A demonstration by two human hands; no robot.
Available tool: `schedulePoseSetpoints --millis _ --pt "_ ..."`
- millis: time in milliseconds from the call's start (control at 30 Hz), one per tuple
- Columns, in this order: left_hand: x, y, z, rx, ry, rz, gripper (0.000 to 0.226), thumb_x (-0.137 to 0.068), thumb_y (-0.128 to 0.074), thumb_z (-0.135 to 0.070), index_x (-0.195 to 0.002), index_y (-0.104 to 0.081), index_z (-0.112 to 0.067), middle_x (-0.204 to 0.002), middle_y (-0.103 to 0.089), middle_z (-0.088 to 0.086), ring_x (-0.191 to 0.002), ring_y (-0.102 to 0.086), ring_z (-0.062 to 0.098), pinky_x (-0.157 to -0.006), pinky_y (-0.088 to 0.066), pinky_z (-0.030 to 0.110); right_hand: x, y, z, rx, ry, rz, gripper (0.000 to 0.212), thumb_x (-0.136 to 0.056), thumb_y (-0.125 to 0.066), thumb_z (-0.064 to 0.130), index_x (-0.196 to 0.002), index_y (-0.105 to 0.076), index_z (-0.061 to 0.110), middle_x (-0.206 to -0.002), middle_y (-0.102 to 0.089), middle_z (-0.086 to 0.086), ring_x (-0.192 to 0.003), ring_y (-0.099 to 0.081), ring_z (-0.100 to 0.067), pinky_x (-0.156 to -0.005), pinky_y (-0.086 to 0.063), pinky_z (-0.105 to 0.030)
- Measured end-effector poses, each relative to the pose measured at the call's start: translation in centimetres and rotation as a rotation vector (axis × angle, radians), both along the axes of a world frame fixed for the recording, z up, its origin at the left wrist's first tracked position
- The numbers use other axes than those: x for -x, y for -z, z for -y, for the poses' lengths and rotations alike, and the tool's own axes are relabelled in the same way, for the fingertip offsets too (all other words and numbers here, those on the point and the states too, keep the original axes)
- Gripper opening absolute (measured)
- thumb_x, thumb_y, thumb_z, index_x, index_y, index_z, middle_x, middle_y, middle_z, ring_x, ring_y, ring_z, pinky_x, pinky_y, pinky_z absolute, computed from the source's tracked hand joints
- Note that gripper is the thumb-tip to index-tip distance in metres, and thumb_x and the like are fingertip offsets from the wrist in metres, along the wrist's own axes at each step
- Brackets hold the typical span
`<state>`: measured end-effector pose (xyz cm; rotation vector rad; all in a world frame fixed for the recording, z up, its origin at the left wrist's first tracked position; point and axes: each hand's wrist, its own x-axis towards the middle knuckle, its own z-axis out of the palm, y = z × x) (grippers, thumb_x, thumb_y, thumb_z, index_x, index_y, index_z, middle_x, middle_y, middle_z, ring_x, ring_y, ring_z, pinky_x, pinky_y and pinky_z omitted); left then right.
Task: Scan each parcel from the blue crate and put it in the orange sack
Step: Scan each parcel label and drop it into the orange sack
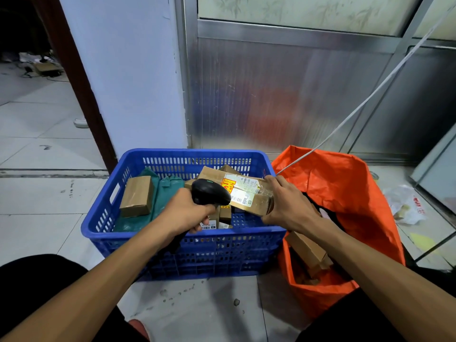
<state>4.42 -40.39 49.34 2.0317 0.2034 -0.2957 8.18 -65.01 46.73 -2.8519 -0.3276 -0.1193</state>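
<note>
Parcel (pixel 249 193) in right grip (pixel 288 206), scanner (pixel 209 192) in left grip (pixel 185 213); tiled floor (pixel 44 193).

Perforated blue plastic crate (pixel 138 245) at centre; taped brown cardboard parcel (pixel 249 193); matt black plastic scanner (pixel 209 192); crinkled orange sack (pixel 345 193) at right

Scanner (pixel 209 192) handle mostly buried in my left hand (pixel 183 213); I could not see the trigger. Print on the held parcel (pixel 249 193) label was too small to read. My right hand (pixel 287 206) covered that parcel's right end. Small boxes (pixel 223 215) low in the blue crate (pixel 172 245) sat half hidden behind the scanner and my left hand, their labels illegible. My right forearm masked much of the orange sack (pixel 345 188) mouth, so I could not count the cartons (pixel 308 253) inside. White cable (pixel 370 95) ran out past the upper right edge. Room beyond the doorway (pixel 29 45) was dark and blurred.
</note>
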Motion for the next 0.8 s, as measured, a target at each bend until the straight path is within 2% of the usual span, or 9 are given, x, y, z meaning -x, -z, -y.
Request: schedulePoseSetpoints --millis 167,367,433,533,600,667,733,800 --pt "-0.1 0.1 -0.3 -0.012 -0.013 -0.014 0.01 -0.091 -0.067 -0.013 -0.083 -0.068 -0.008 -0.056 -0.067 0.002 -0.045 -0.053 0.013 -0.049 -0.047 0.025 0.0 0.1 0.0 -0.001 -0.002 -0.001 0.097 -0.064 -0.084 0.038 -0.144 -0.032 0.019 -0.132 -0.046 0.002 -0.116 -0.051 -0.024 -0.079 -0.048 -0.034" --pt "-0.1 -0.1 -0.2 -0.038 0.007 0.012 0.006 -0.092 -0.067 -0.011 -0.089 -0.069 -0.007 -0.056 -0.068 0.001 -0.047 -0.055 0.013 -0.05 -0.05 0.026 -0.1 0.2 0.0 0.021 -0.012 -0.009 0.099 -0.064 -0.084 0.037 -0.146 -0.031 0.019 -0.135 -0.046 0.002 -0.117 -0.05 -0.024 -0.082 -0.052 -0.038" --pt "0.0 -0.4 0.0 -0.123 0.045 0.072 0.006 -0.09 -0.068 -0.014 -0.084 -0.068 -0.014 -0.057 -0.068 -0.001 -0.051 -0.058 0.013 -0.055 -0.052 0.028 -0.1 0.3 0.0 0.037 -0.018 -0.01 0.1 -0.063 -0.085 0.037 -0.146 -0.031 0.019 -0.134 -0.046 0.002 -0.115 -0.05 -0.024 -0.082 -0.053 -0.04" --pt "0.3 -0.8 -0.2 -0.429 0.138 0.262 0.026 -0.086 -0.076 -0.027 -0.072 -0.055 -0.033 -0.069 -0.066 -0.006 -0.071 -0.064 0.017 -0.065 -0.053 0.031 -0.2 0.5 0.2 0.056 -0.037 -0.008 0.102 -0.062 -0.084 0.037 -0.147 -0.031 0.02 -0.134 -0.046 0.002 -0.115 -0.049 -0.025 -0.081 -0.053 -0.042" --pt "0.5 -0.9 -0.4 -0.578 0.2 0.358 0.029 -0.083 -0.079 -0.039 -0.07 -0.054 -0.034 -0.077 -0.068 -0.003 -0.078 -0.066 0.023 -0.07 -0.056 0.037 -0.3 0.5 0.3 0.069 -0.046 -0.013 0.103 -0.061 -0.084 0.036 -0.147 -0.031 0.02 -0.136 -0.045 0.002 -0.116 -0.049 -0.026 -0.081 -0.053 -0.041" --pt "0.6 -0.9 -0.4 -0.628 0.244 0.408 0.028 -0.082 -0.08 -0.043 -0.073 -0.055 -0.035 -0.084 -0.065 -0.006 -0.084 -0.065 0.024 -0.073 -0.055 0.039 -0.3 0.6 0.3 0.081 -0.059 -0.024 0.104 -0.06 -0.084 0.035 -0.148 -0.03 0.02 -0.137 -0.044 0.002 -0.118 -0.049 -0.027 -0.082 -0.053 -0.041" --pt "0.7 -1.1 -0.4 -0.631 0.286 0.42 0.035 -0.083 -0.08 -0.039 -0.077 -0.046 -0.043 -0.092 -0.052 -0.011 -0.089 -0.056 0.019 -0.075 -0.048 0.034 -0.4 0.7 0.4 0.089 -0.095 -0.032 0.106 -0.059 -0.084 0.034 -0.148 -0.029 0.021 -0.139 -0.044 0.003 -0.121 -0.048 -0.026 -0.082 -0.054 -0.042" --pt "0.6 -1.1 -0.4 -0.627 0.302 0.421 0.031 -0.083 -0.081 -0.038 -0.087 -0.05 -0.038 -0.1 -0.05 -0.009 -0.095 -0.055 0.019 -0.076 -0.046 0.035 -0.5 0.7 0.3 0.104 -0.147 -0.034 0.106 -0.059 -0.085 0.033 -0.149 -0.029 0.023 -0.141 -0.042 0.005 -0.122 -0.047 -0.024 -0.081 -0.053 -0.039"
